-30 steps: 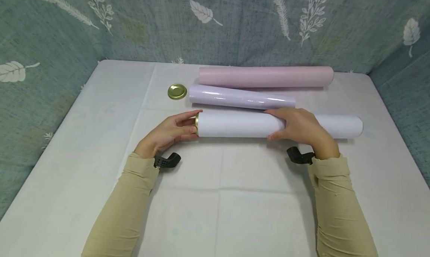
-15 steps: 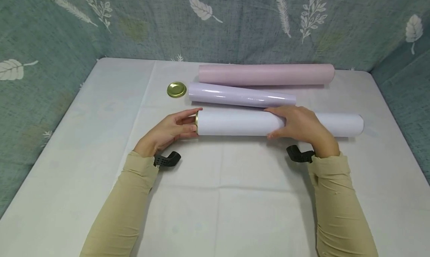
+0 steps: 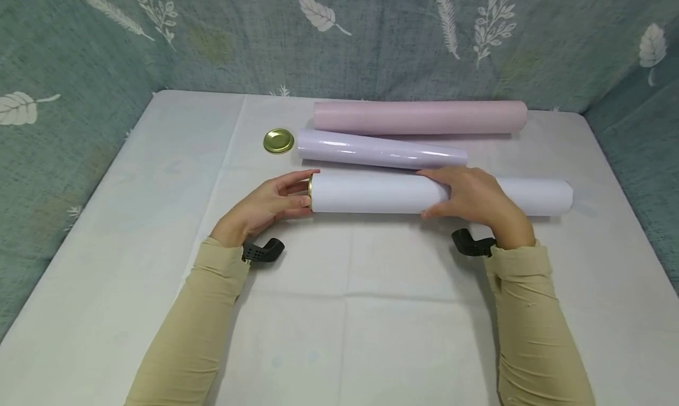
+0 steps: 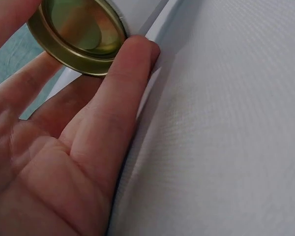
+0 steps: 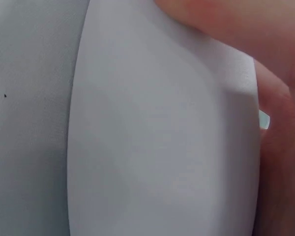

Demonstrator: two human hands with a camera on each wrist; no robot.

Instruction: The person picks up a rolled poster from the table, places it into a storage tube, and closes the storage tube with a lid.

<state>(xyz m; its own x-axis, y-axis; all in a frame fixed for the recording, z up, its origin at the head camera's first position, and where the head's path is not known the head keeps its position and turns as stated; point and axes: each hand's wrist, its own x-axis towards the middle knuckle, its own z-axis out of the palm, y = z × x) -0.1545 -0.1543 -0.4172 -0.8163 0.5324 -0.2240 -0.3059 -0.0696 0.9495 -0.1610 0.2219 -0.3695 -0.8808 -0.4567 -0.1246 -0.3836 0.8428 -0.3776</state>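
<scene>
A long white tube (image 3: 371,192) lies across the white table, with a gold cap (image 3: 310,192) on its left end. My left hand (image 3: 265,208) is at that end, fingers and thumb round the cap's rim. In the left wrist view the gold cap (image 4: 78,37) sits between the fingertips of that left hand (image 4: 64,147). My right hand (image 3: 472,197) is curled over the tube right of its middle and grips it. The right wrist view is filled by the white tube (image 5: 162,147), with the right hand (image 5: 280,147) along its edge.
A loose gold lid (image 3: 279,141) lies behind the tube's left end. A glossy lilac roll (image 3: 379,149) and a pink roll (image 3: 419,118) lie behind the tube. Green leaf-patterned fabric walls (image 3: 79,52) close the table (image 3: 371,323) on three sides.
</scene>
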